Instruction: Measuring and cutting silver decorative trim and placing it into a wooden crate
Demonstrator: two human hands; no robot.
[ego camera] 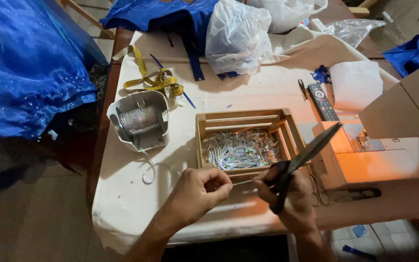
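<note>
Head view, looking down: the left hand (197,190) pinches one end of a thin sequin strip (242,182), and the right hand (287,194) is closed on black scissors (302,158), blades parted, just in front of a wooden crate (201,131) of cut sequin pieces on the cloth-covered worktop (122,204). The blades sit close to the pinching fingertips and could likely nick them; cut pieces could miss the crate.
</note>
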